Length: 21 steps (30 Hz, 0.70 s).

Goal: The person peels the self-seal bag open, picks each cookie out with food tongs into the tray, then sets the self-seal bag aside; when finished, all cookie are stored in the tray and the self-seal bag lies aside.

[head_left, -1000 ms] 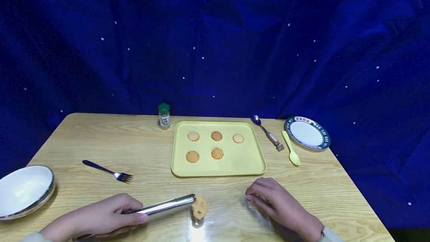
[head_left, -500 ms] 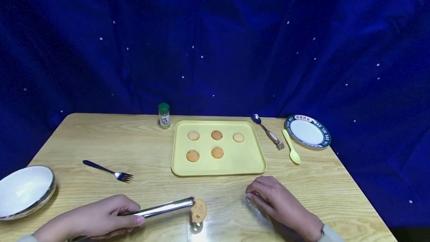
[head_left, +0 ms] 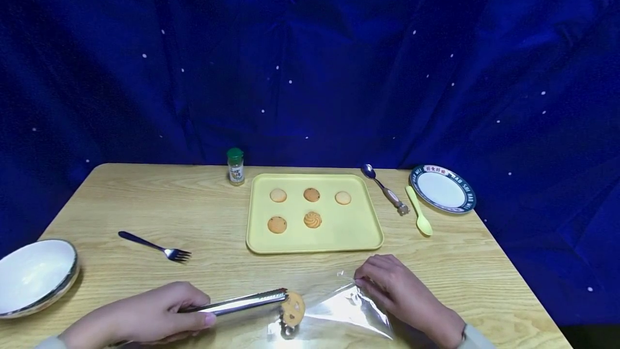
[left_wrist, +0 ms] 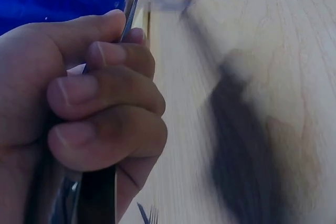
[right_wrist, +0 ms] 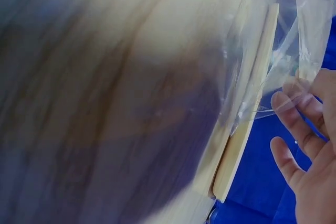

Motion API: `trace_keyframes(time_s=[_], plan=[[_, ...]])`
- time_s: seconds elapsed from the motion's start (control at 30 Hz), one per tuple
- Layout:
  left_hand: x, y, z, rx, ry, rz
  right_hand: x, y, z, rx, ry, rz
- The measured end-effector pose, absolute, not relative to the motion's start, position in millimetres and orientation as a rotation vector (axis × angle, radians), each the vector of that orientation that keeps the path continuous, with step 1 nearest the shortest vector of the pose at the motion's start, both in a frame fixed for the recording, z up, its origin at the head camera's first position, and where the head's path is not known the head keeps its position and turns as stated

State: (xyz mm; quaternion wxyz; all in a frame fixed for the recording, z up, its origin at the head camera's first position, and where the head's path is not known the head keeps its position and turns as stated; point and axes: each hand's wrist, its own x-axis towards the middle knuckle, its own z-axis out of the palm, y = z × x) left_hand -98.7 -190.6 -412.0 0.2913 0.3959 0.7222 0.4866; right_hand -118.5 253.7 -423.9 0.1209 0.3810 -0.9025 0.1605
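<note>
My left hand [head_left: 160, 312] grips metal tongs [head_left: 242, 302], its fingers curled round them in the left wrist view. Between the tong tips is a round cookie [head_left: 293, 308] with light spots, at or within the mouth of a clear plastic bag [head_left: 344, 308]; I cannot tell how far inside. The bag's right part is pinched by my right hand [head_left: 402, 295], thumb against fingers, as the right wrist view shows at the bag's edge [right_wrist: 302, 77]. Beyond the hands lies a yellow tray [head_left: 349, 236] with several cookies, one of them a swirled cookie [head_left: 312, 220].
A fork [head_left: 155, 246] and a white bowl [head_left: 36, 276] lie on the left. Behind the tray's left corner stands a green-capped seasoning jar [head_left: 235, 167]. To the right are a metal spoon [head_left: 385, 189], a yellow spoon [head_left: 418, 211] and a rimmed plate [head_left: 442, 189].
The tongs and cookie have shifted slightly right and toward me. The clear bag now spreads out visibly between the cookie and my right hand, which has hardly moved.
</note>
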Motion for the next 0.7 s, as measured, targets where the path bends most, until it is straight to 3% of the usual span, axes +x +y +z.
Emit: trace_keyframes(time_s=[0.43,0.7], plan=[[-100,-207,-408,0.860,1.820,1.401,-121,263,-429,1.138,-2.571,0.435],[-112,-193,-396,0.874,2.188,1.365,-121,259,-428,1.141,-2.628,0.461]])
